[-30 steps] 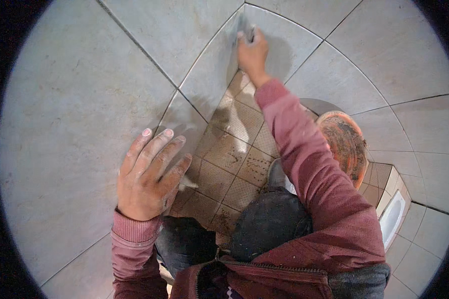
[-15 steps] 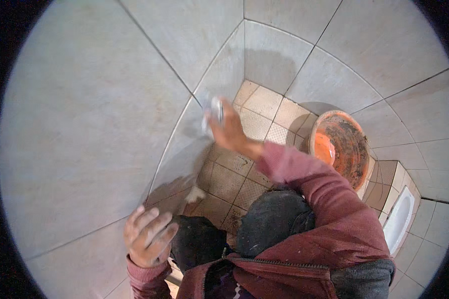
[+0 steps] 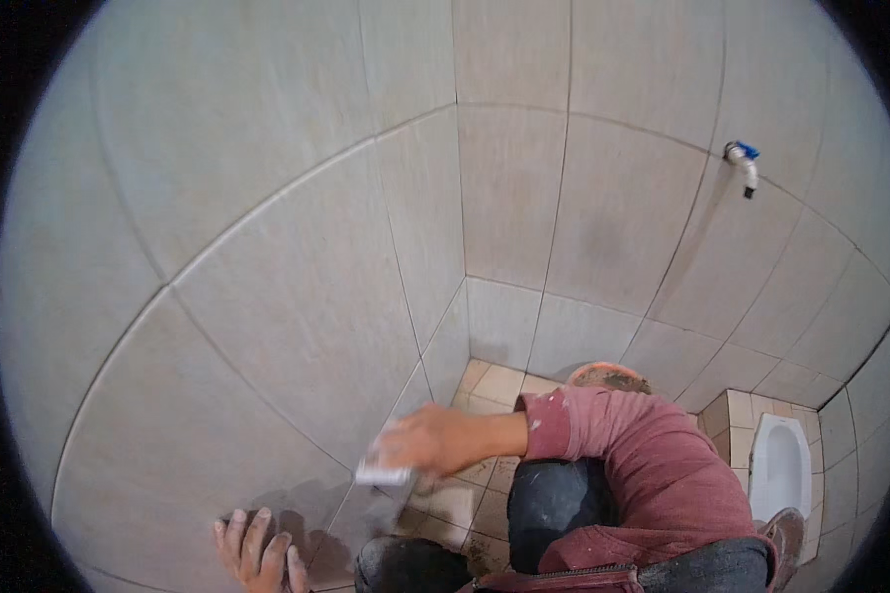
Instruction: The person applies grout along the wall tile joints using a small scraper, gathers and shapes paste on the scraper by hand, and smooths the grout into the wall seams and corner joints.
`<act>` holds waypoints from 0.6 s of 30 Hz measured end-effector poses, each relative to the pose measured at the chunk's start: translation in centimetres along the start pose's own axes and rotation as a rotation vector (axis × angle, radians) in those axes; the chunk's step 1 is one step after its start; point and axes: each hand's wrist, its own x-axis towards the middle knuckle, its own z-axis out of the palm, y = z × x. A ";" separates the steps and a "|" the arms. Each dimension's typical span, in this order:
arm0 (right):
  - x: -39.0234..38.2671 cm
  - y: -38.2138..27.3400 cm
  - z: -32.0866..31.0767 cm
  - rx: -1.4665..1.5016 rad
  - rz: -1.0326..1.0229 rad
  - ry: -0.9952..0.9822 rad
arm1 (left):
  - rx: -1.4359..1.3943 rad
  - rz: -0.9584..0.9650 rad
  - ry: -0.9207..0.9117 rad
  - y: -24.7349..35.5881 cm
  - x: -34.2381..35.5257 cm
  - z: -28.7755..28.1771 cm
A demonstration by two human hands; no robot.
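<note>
We are gripping small white pad (image 3: 384,472) in closed right hand (image 3: 435,442), wiping wall tile joint (image 3: 391,400); left hand (image 3: 257,550) open, bracing below; joints above seeming filled, floor tiles (image 3: 485,390) dirty

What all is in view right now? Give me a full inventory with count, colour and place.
Large glazed wall tiles: many, pale grey-beige, left and back walls meeting in a corner.
Small square floor tiles: many, tan and soiled, at the foot of the corner.
Round orange bucket: one, orange, on the floor behind the right arm, mostly hidden.
White wall tap with blue top: one, upper right wall.
White ceramic squat pan: one, set in a tiled step at right.
Small flat white tool: one, blurred, against the left wall.
Left hand: flat on the wall, lower edge.
Right hand: grip closed on the tool; dark red sleeve.
</note>
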 end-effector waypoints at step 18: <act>-10.3 -5.0 6.3 0.055 0.803 -0.575 | 0.404 0.114 0.105 -1.2 4.3 -8.9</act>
